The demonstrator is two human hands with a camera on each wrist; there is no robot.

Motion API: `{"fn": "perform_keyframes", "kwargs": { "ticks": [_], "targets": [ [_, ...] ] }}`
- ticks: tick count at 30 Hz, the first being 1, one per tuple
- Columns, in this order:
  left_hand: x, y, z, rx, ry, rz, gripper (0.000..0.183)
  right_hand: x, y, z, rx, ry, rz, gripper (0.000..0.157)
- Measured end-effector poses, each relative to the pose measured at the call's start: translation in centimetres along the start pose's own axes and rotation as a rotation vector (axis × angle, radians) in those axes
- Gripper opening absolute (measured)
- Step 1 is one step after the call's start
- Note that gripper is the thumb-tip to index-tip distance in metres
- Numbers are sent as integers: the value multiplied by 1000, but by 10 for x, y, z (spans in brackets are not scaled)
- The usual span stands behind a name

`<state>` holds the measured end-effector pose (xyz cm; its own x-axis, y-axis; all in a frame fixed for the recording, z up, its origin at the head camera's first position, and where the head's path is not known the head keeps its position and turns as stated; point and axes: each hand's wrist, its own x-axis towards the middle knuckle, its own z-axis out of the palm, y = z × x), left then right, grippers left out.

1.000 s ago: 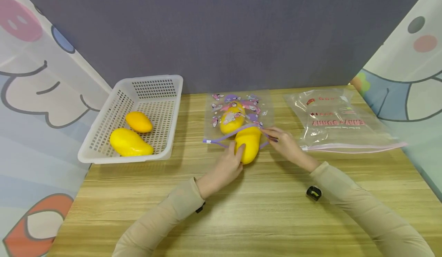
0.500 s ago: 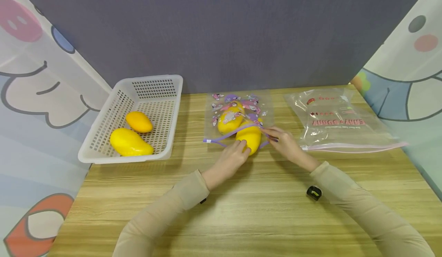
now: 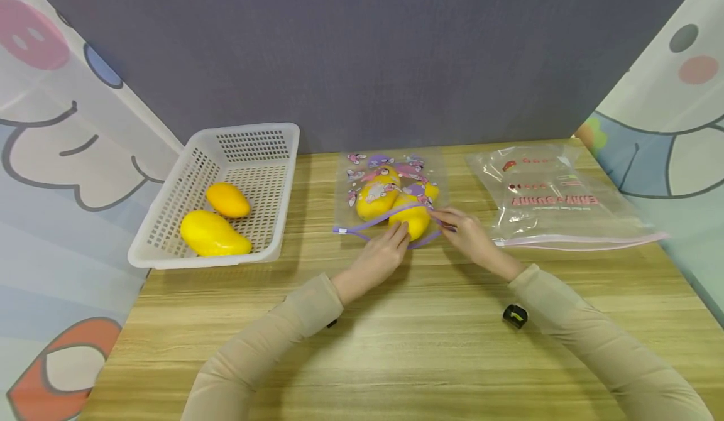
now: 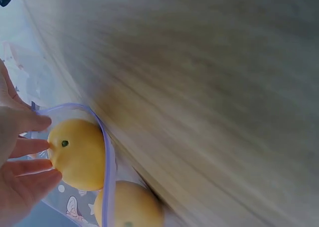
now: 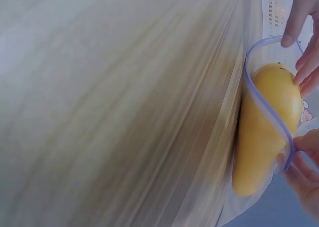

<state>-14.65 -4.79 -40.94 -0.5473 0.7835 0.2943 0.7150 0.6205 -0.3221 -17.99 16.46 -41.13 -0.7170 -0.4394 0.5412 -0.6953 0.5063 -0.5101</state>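
A clear slider zip bag (image 3: 344,204) with purple trim and cartoon print lies mid-table, its mouth toward me. Inside is one yellow mango (image 3: 374,201). A second mango (image 3: 413,221) rests to its right, mostly inside, its near end at the mouth. My left hand (image 3: 379,261) touches that end with straight fingers (image 4: 33,146); in the left wrist view the thumb is apart from the fruit. My right hand (image 3: 466,234) pinches the purple rim at the right side of the mouth, keeping it raised, as the right wrist view shows.
A white perforated basket (image 3: 290,188) at the left holds a large yellow mango (image 3: 213,234) and a smaller orange-yellow mango (image 3: 227,200). To the right lies another flat clear zip bag (image 3: 545,201) with pink trim. A small black object (image 3: 515,316) is near the right forearm.
My left hand has pushed the second mango away from me, deeper into the bag, and its fingers have straightened from their earlier grip. The right hand has stayed at the rim.
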Motion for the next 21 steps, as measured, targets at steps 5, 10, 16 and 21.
{"fn": "perform_keyframes", "kwargs": {
  "ticks": [5, 10, 16, 21],
  "targets": [
    [-1, -1, 2, -38, -49, -4, 36, 0, 1, 0, 9, 1, 8, 43],
    [-1, -2, 3, -76, -63, -18, 45, 0, 2, 0, 10, -6, 12, 42],
    [-2, -3, 7, -114, -98, -51, 55, -1, 2, 0, 15, -16, 28, 40],
    [-1, -3, 9, -139, -147, -87, 60, 0, 1, -1, 3, -27, 56, 40]
  ]
}}
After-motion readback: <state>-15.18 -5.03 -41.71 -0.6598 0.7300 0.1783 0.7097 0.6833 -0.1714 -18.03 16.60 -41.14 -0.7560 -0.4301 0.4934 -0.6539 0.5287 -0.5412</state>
